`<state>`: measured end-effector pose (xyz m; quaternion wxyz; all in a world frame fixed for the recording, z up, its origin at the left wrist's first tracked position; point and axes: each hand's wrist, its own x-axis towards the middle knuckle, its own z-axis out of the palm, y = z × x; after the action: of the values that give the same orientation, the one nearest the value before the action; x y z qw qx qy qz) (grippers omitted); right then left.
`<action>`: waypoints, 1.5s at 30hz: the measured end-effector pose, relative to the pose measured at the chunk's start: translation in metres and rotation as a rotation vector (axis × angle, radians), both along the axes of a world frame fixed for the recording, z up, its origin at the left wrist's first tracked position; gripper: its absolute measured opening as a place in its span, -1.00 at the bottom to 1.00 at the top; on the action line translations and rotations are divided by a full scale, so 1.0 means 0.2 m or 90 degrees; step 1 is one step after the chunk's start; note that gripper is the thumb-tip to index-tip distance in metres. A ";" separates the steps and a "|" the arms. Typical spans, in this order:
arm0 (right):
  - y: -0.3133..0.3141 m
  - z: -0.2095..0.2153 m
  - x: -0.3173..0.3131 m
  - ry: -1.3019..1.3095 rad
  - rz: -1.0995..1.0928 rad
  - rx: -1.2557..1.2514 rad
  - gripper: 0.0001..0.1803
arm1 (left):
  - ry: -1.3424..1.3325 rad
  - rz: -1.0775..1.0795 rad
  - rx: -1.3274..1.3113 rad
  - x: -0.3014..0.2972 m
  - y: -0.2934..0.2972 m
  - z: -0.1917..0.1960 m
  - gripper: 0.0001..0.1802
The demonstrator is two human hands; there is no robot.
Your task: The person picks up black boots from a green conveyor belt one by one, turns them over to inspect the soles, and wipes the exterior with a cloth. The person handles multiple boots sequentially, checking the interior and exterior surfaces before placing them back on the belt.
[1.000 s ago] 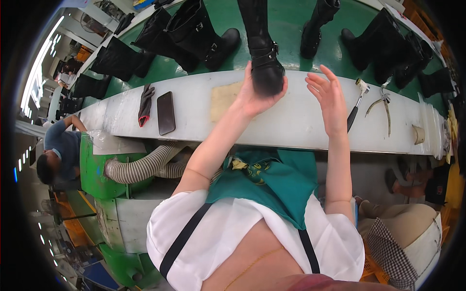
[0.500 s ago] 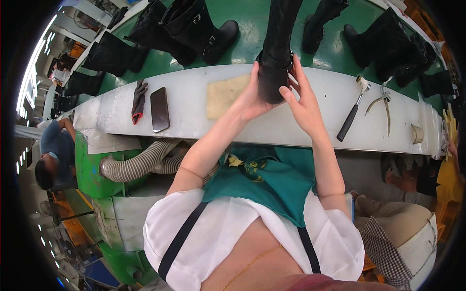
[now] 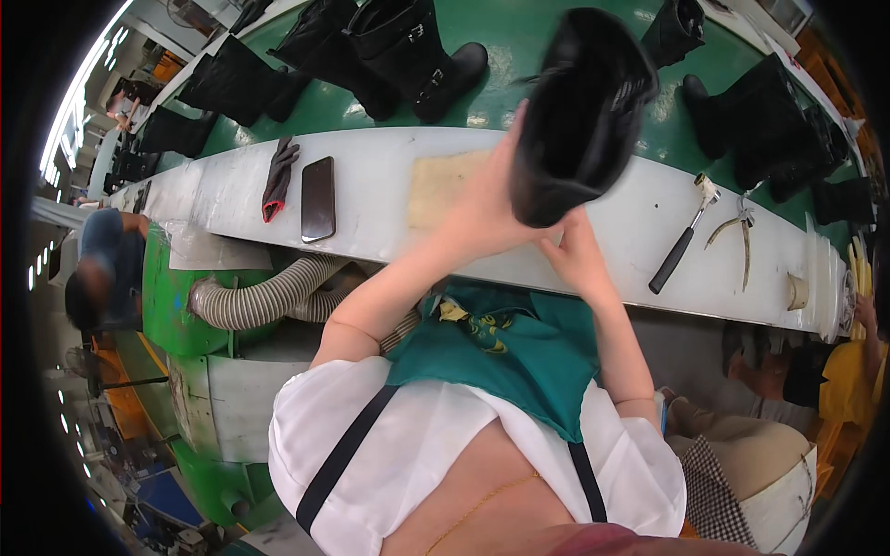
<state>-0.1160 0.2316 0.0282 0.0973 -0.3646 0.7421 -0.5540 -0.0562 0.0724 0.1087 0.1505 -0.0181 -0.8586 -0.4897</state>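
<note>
one black boot (image 3: 582, 125) is raised above the white worktop (image 3: 371, 162), its open top turned toward the camera. the left hand (image 3: 491, 208) curls round its left side, most of the fingers hidden behind it. the right hand (image 3: 577, 258) is at the boot's near edge, its fingers partly covered, so i cannot tell how closed it is. the left hand and forearm cover part of a yellowish pad (image 3: 436, 190). left of that lie a phone (image 3: 318, 199) and a dark glove (image 3: 278, 176) with a red cuff; to the right, a hammer (image 3: 684, 239) and pincers (image 3: 744, 232). a buckled boot (image 3: 417, 60) stands on the green surface (image 3: 519, 51) beyond; another boot (image 3: 675, 35) is partly hidden by the raised one.
</note>
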 end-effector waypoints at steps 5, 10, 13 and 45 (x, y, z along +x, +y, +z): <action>-0.01 0.03 0.03 -0.053 -0.027 -0.049 -0.21 | 0.113 0.211 0.226 -0.15 0.00 -0.05 -0.48; 0.07 0.00 0.04 -0.169 -0.021 -0.086 -0.26 | 0.334 0.169 0.388 -0.57 -0.28 0.13 -0.59; 0.10 -0.05 0.02 -0.205 -0.038 -0.083 -0.30 | 0.453 0.207 0.249 -0.85 -0.26 0.09 -0.60; 0.15 -0.10 0.02 -0.211 0.003 -0.074 -0.46 | 0.103 0.323 0.162 -0.64 -1.00 -0.14 -0.47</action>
<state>-0.1121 0.2613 0.0072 0.1984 -0.2750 0.6816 -0.6484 -0.1834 -0.1285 0.0813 0.3372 0.1768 -0.7528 -0.5369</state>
